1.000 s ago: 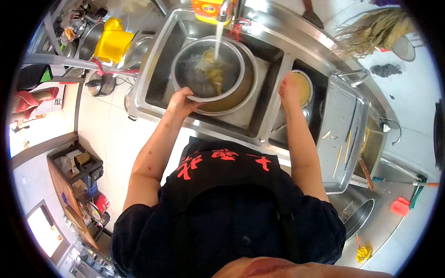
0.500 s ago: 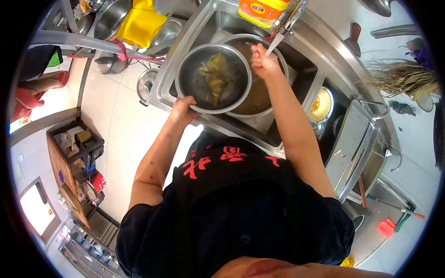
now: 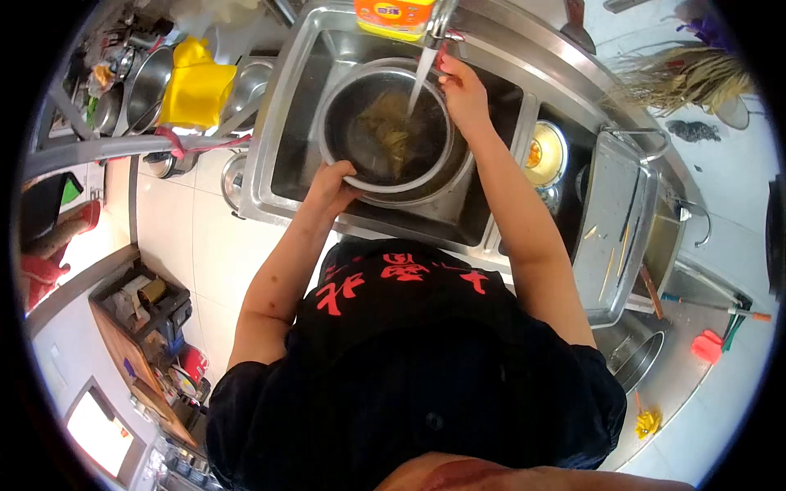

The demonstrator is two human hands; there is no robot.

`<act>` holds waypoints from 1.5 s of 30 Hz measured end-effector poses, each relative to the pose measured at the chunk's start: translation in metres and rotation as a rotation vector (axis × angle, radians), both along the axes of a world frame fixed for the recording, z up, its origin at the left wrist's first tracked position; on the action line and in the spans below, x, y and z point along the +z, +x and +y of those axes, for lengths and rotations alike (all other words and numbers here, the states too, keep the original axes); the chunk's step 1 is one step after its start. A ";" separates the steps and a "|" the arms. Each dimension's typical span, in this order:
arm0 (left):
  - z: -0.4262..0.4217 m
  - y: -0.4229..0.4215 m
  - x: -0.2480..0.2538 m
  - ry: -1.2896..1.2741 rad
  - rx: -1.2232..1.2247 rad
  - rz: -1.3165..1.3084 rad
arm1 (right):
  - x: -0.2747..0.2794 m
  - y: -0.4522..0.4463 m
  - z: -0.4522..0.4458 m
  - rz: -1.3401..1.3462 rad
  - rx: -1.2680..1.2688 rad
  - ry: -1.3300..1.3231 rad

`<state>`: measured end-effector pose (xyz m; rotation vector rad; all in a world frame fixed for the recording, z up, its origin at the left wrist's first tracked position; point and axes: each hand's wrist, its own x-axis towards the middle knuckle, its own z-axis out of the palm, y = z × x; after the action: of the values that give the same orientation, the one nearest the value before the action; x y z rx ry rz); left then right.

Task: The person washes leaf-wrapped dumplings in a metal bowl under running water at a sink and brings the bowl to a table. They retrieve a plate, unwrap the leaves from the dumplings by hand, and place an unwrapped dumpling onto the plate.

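My left hand (image 3: 332, 186) grips the near-left rim of a round steel basin (image 3: 334, 123), fingers wrapped at its edge. Inside it, folded greenish-brown leaves (image 3: 391, 135) lie in water. A stream from the tap (image 3: 440, 20) falls into this basin at its far right side. Beside the stream, my right hand (image 3: 465, 96) has its fingers stretched toward the tap, near the basin's rim; whether they touch anything is unclear. Beneath the steel basin sits a second, larger basin (image 3: 438, 184), mostly hidden, in the sink (image 3: 295, 164).
Behind the basins stands a yellow-and-orange tub (image 3: 395, 16). To the right are a small bowl with yellow contents (image 3: 544, 154), a metal tray (image 3: 610, 221) and dried leaves (image 3: 684, 78). A yellow cloth (image 3: 195, 90) hangs at the left near steel pots (image 3: 150, 86).
The steel basin has moved right, over the larger one and under the water stream. My right hand has opened from a closed posture and sits closer to the tap. The view has shifted.
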<state>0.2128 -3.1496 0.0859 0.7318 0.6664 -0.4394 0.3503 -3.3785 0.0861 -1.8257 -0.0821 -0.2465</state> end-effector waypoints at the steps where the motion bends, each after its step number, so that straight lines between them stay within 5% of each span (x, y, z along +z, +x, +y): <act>1: -0.005 0.004 -0.006 0.004 -0.015 -0.007 | -0.001 -0.005 -0.007 -0.005 0.055 -0.115; 4: -0.025 0.012 -0.008 0.108 -0.043 0.014 | 0.021 -0.027 -0.005 -0.196 0.191 -0.551; 9: -0.051 0.022 0.019 0.029 -0.102 -0.020 | 0.026 -0.048 0.023 0.356 0.325 -0.937; 11: -0.054 0.025 0.013 0.037 -0.106 -0.035 | 0.024 -0.057 0.034 0.232 0.311 -1.101; 16: -0.049 0.025 0.015 0.088 -0.166 -0.002 | 0.002 -0.044 0.036 0.263 0.555 -0.819; 20: -0.031 0.019 -0.004 0.116 -0.193 0.050 | -0.023 -0.036 0.035 0.257 0.458 -0.261; 24: -0.024 0.017 -0.011 0.076 -0.182 0.020 | -0.026 -0.028 0.029 0.745 0.551 0.523; 28: -0.027 0.016 -0.003 0.050 -0.133 0.003 | -0.046 -0.021 0.032 0.783 0.394 0.263; 34: -0.034 0.013 0.013 0.112 -0.102 -0.019 | -0.013 -0.035 0.054 0.178 0.403 -0.638; 37: -0.037 0.014 0.015 0.112 -0.121 0.041 | 0.004 -0.040 0.060 0.283 0.508 -0.823; 41: -0.038 0.012 0.007 0.057 -0.101 0.036 | -0.027 -0.026 0.054 0.434 0.371 -0.659; 45: -0.040 0.015 0.008 0.059 -0.090 0.025 | -0.030 -0.028 0.041 0.268 0.293 -0.576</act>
<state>0.2279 -3.1900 0.0938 0.8154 0.6739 -0.5137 0.3225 -3.3379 0.0559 -2.3667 -0.2502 0.2586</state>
